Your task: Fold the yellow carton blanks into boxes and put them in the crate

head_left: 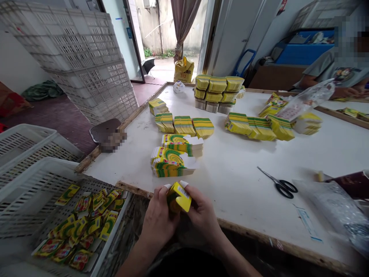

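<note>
A small yellow carton is between my two hands at the table's near edge, its barcode side up and a flap sticking out toward me. My left hand grips it from the left, and my right hand from the right; both wear white coverings on a fingertip. Just beyond lie two stacks of flat yellow-green cartons, a nearer stack and a farther stack. Down to the left, a white plastic crate holds several yellow-and-red cartons.
Black-handled scissors lie on the white table, with clear plastic wrap farther right. Bundled cartons are piled at the back, and another row sits at mid-right. Stacked crates stand left; a co-worker sits far right.
</note>
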The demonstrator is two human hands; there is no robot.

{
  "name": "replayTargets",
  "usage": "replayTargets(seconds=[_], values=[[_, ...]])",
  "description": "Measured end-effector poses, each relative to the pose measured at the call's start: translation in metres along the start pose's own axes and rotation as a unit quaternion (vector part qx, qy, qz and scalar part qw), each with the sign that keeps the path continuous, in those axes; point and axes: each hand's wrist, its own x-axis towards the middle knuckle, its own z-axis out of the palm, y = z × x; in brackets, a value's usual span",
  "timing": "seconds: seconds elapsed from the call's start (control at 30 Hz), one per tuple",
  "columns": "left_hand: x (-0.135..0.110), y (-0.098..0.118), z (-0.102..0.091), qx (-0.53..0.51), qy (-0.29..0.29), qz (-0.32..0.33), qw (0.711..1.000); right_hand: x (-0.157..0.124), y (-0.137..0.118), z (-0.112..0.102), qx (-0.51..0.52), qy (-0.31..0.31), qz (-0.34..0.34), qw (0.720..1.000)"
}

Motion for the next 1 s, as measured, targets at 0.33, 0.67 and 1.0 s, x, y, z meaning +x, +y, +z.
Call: replayTargets(seconds=[0.33, 0.67, 1.0], values=[[-0.007, -0.006, -0.013, 0.012, 0.022, 0.039, 0.999, 0.007, -0.004, -0.020, 0.027, -0.141, -0.087, 0.986], [-0.008, -0.002, -0.010, 0.107, 0.102, 0.120, 0.982, 0.004, -0.010, 0.007, -0.050, 0.046, -0.022, 0.997], [-0.010, -0.004, -0.003, 0.096, 0.089, 0.105, 0.986, 0.011, -0.018, 0.003, 0.001, 0.075, -0.004, 0.997]])
